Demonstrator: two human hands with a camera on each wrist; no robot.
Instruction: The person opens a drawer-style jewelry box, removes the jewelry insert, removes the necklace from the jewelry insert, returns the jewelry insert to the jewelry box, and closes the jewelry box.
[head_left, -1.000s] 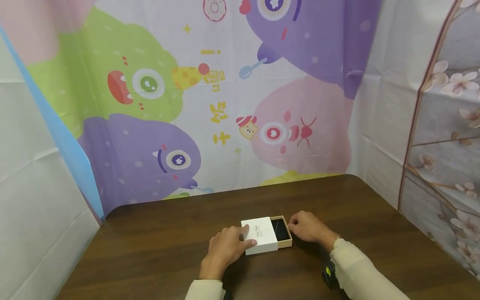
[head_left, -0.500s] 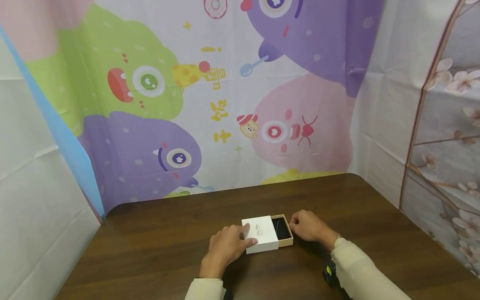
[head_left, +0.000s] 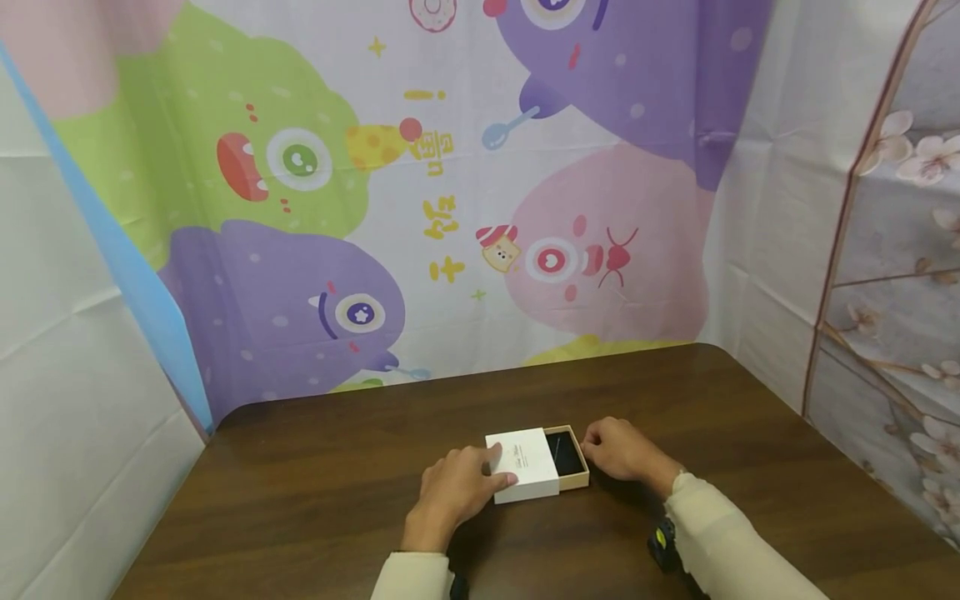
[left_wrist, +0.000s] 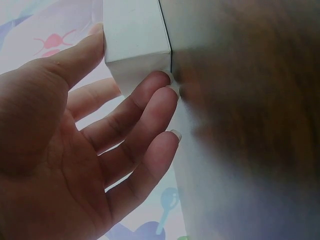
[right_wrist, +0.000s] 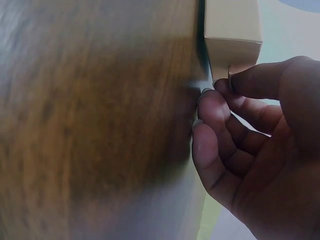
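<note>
A white box sleeve (head_left: 534,467) with dark lettering lies on the brown table. Out of its right end sticks a tan drawer (head_left: 574,481), partly pulled out. A black lining (head_left: 567,463) with a thin light line on it fills the drawer. My left hand (head_left: 453,492) holds the sleeve's left end between thumb and forefinger, the other fingers loosely bent beside it. At the drawer's outer end, my right hand (head_left: 618,450) pinches a small thin tab (right_wrist: 229,72) between thumb and forefinger. Its other fingers curl close to the tabletop.
The wood-grain table (head_left: 337,467) reaches back to a hanging cloth (head_left: 450,333) printed with cartoon monsters. A pale cloth (head_left: 67,375) hangs at the left, and a flower-patterned one (head_left: 892,333) at the right. Dark wrist gear (head_left: 662,546) sits under the right sleeve cuff.
</note>
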